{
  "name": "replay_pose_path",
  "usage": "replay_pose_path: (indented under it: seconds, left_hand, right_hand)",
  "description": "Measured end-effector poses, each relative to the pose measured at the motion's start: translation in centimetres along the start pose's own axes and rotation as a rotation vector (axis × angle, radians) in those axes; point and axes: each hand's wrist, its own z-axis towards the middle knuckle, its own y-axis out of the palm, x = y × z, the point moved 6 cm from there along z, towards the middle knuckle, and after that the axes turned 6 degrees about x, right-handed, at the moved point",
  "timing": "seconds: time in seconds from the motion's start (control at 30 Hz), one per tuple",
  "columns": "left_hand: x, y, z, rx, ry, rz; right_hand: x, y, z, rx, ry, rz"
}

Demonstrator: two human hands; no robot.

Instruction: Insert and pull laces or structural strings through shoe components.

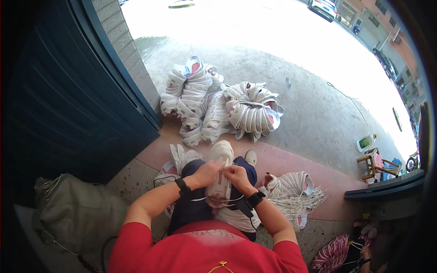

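A white shoe upper [220, 187] with pinkish parts rests on my lap, its rounded toe pointing away from me. My left hand [207, 174] is closed on its left edge, fingertips beside the lacing opening. From the other side, my right hand [239, 178] pinches close to the same opening; what is between its fingertips is too small to make out. Thin white laces trail out near the heel end. By my left knee lie more white uppers [182, 157]. To the right of my legs sits a bundle of white uppers [287, 189] with many loose lace ends.
Stacked white uppers [200, 100] lie ahead on the doorway floor. A dark door [77, 100] and greyish sack [75, 214] stand left. At right are a small wooden stool [375, 163] and plastic bottle [367, 142]. Another person's hand [365, 253] shows at lower right near pink-and-white pieces [331, 254].
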Motion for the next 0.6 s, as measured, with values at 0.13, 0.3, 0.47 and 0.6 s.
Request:
replay_pose_path:
  seconds: [0.13,0.3,0.47,0.6]
  left_hand:
    - [-0.4,-0.6,-0.9,-0.046,0.030,0.057]
    - [-0.5,0.9,0.6,-0.066,0.222,0.056]
    - [-0.5,-1.7,-0.7,-0.145,0.305,0.405]
    - [-3.5,-14.2,-4.8,-0.060,0.172,0.825]
  right_hand:
    - [-3.7,2.1,0.5,-0.065,-0.226,-0.324]
    - [-4.2,1.3,-1.1,-0.008,-0.252,-0.417]
    - [-6.5,-1.7,-3.9,-0.023,-0.254,-0.415]
    - [-8.3,-11.9,-9.2,-0.096,-0.077,-0.267]
